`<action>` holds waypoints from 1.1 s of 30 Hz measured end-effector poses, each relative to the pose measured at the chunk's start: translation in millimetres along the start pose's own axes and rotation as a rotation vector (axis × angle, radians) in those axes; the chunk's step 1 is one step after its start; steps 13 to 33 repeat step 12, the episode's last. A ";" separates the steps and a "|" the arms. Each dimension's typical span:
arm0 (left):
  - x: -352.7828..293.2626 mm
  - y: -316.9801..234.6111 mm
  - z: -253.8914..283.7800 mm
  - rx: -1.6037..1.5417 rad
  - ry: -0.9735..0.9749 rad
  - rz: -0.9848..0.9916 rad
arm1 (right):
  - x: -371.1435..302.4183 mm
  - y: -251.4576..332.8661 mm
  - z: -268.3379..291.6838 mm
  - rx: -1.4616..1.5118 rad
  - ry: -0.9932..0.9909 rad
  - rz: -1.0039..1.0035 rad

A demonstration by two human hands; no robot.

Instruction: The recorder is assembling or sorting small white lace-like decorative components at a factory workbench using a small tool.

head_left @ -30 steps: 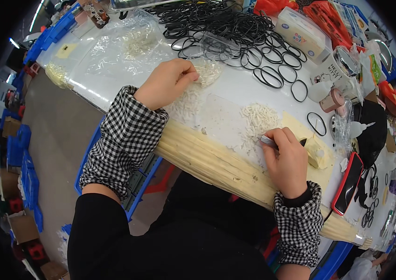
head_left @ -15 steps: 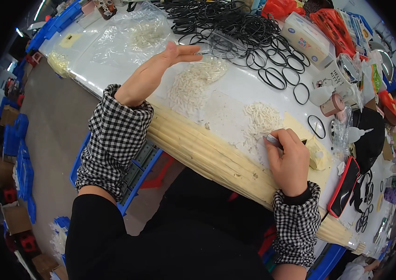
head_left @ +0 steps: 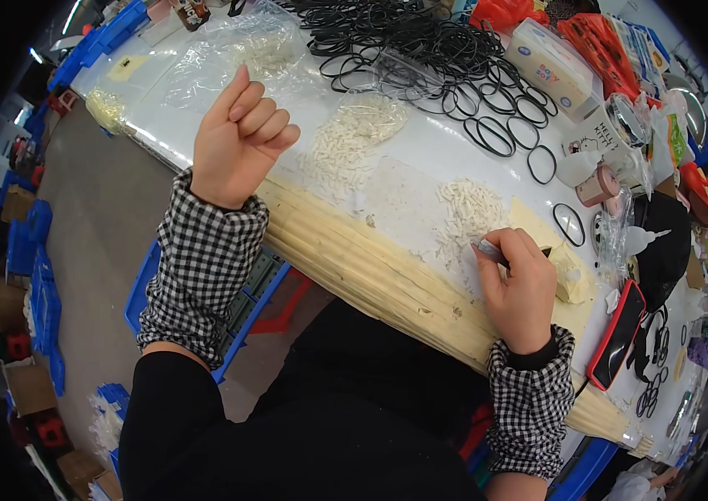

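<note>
My left hand (head_left: pixel 235 146) is raised above the table's near left part, fingers curled toward the palm and the thumb side pointing up. Nothing shows in it. Low over the near right, my right hand (head_left: pixel 518 292) pinches a small flat grey metallic piece (head_left: pixel 492 250) between thumb and fingers. What the rest of that piece looks like is hidden by the hand. Just beyond the fingertips lies a pile of small white tube-like pieces (head_left: pixel 472 207). A second heap of similar white pieces (head_left: pixel 340 157) spills from a clear bag (head_left: pixel 380 118) further left.
Cream padding (head_left: pixel 354 259) covers the near table edge. Tangled black rubber rings (head_left: pixel 404 42) spread across the back. Right of my right hand are crumpled yellowish paper (head_left: pixel 571 280) and a red-edged phone (head_left: pixel 617 334). A tissue box (head_left: pixel 554 67) and cups (head_left: pixel 596 185) stand behind.
My left hand has turned, its fingers going from stretched out to curled, and it has shifted slightly left. My right hand stays almost still with the grey piece.
</note>
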State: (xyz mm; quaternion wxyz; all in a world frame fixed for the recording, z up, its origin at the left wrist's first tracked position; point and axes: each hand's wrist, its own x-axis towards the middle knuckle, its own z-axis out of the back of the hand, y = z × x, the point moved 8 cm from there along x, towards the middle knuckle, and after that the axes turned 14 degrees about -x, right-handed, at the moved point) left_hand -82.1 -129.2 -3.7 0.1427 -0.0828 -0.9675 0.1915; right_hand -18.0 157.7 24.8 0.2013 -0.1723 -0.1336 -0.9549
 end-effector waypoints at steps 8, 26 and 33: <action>-182.5 171.0 7.9 0.252 0.557 1.225 | 0.1 0.3 4.4 0.040 -0.015 -0.001; -193.2 218.6 169.8 0.332 -0.458 0.797 | 0.9 -1.8 20.8 0.125 -0.126 -0.097; -193.2 218.6 169.8 0.332 -0.458 0.797 | 0.9 -1.8 20.8 0.125 -0.126 -0.097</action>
